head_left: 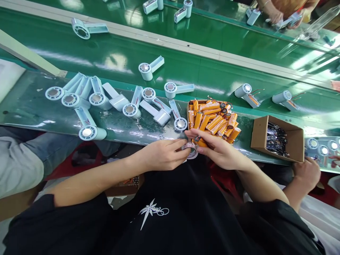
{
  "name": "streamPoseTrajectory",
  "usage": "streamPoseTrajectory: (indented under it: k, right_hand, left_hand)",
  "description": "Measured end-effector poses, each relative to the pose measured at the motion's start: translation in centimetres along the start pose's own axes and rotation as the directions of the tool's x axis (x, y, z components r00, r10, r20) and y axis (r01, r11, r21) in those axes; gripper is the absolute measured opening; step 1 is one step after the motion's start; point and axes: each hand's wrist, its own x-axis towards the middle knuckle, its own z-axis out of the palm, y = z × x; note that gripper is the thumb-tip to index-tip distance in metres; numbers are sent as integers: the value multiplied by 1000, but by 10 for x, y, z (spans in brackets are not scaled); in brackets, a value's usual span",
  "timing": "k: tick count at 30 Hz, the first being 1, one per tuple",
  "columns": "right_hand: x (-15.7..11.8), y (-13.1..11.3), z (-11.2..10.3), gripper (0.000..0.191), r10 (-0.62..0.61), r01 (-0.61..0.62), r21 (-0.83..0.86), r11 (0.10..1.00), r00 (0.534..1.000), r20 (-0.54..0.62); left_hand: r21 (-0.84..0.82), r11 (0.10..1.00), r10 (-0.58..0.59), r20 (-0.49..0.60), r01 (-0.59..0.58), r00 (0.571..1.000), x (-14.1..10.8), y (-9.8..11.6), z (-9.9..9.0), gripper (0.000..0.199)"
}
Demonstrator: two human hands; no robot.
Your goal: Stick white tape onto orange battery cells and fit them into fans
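Black-sleeved arms meet at the table (32, 106) edge, left hand (162, 154) and right hand (220, 152) both pinched shut on a small tape roll (191, 150) between them, the box of orange battery cells (212, 118) just beyond.

Two cardboard boxes (259, 132), two conveyor belts (111, 53)

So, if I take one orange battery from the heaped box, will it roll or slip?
Probably it rolls: each orange battery looks round and smooth, so on the shiny green belt it may slide too. The thin wires at the ends could snag neighbours. The heap in the box looks loose, so others may shift.
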Motion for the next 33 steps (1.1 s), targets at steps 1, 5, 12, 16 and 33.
streamPoseTrajectory:
  k: [1,5,12,16,33]
  right_hand:
    - [1,2,1,57,-12,12,-14,1000,1000,21]
    - [-4,12,-7,65,50,-49,-74,996,999,6]
    - [0,31,32,60,188,-20,336,941,860,-475]
    - [10,41,55,60,136,176,290,941,585,-799]
    - [42,47,135,57,37,-16,374,927,998,-49]
  left_hand:
    - [-19,1000,-6,-2,6,1000,1,0,0,12]
    - [-43,998,-49,68,52,996,4,2,-2,11]
    - [73,988,-135,-15,136,991,9,8,5,12]
    - [48,976,-197,-195,210,961,16,34,27,10]
    - [64,-424,-470,-868,904,-159,-273,255,-19,31]
